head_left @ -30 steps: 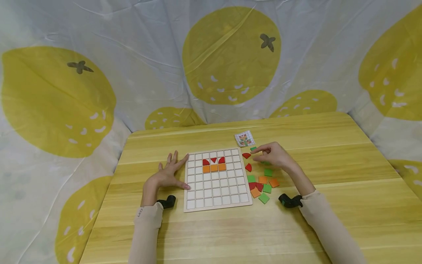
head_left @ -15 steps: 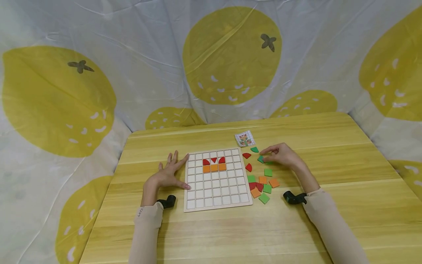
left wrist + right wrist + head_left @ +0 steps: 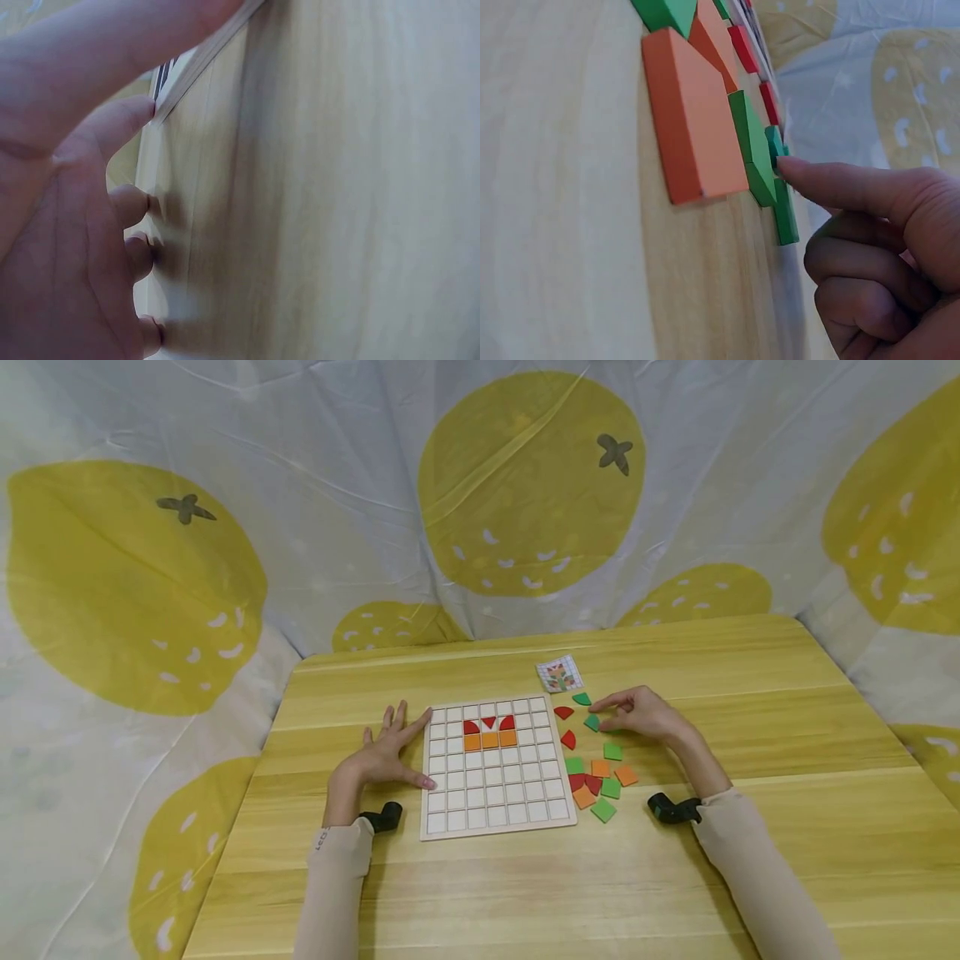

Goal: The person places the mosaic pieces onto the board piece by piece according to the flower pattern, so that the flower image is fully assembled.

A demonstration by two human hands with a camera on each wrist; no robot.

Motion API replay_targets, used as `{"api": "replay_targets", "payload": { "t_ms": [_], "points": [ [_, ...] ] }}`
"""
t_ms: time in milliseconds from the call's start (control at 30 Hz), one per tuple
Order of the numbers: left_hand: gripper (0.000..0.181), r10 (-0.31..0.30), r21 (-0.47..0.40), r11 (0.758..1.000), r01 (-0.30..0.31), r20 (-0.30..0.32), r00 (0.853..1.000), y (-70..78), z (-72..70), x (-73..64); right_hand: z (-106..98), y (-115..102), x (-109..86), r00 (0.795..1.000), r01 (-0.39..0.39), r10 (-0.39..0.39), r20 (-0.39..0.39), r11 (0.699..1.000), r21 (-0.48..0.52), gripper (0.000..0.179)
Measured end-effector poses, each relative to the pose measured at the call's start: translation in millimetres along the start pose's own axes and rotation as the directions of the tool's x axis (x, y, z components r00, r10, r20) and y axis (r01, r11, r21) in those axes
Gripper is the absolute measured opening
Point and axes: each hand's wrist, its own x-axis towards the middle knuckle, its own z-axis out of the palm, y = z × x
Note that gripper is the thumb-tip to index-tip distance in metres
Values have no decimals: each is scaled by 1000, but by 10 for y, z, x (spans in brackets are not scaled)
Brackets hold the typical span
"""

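My left hand [image 3: 382,758] lies with fingers spread at the left side of the white gridded board [image 3: 495,814]. Its thumb and index finger touch the board's edge. Red pieces [image 3: 507,722] and orange squares [image 3: 490,740] sit in the board's upper cells. My right hand [image 3: 651,717] is over the loose tiles on the right, its thumb and index finger apart at a teal-green tile [image 3: 592,723]. In the right wrist view one extended fingertip touches the teal-green tile [image 3: 773,144], while other fingers are curled. Another green tile beneath the hand is mostly hidden.
A small pattern card [image 3: 559,674] lies behind the board's right corner. Near it is a green quarter-circle tile [image 3: 582,699]. Red, orange and green tiles [image 3: 600,768] lie along the board's right side on the wooden table [image 3: 480,902]. A lemon-print cloth [image 3: 360,510] hangs behind.
My right hand has moved slightly right, away from the upper green quarter-circle tile to the teal-green tile below it. My left hand stays at the board's edge.
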Motion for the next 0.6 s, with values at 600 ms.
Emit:
{"api": "replay_targets", "payload": {
  "t_ms": [600],
  "points": [
    [126,8,-10,1000,-8,-1,1000,17,-6,-21,146,-25,48,994,92,-90,63,996,-23,24]
  ]
}}
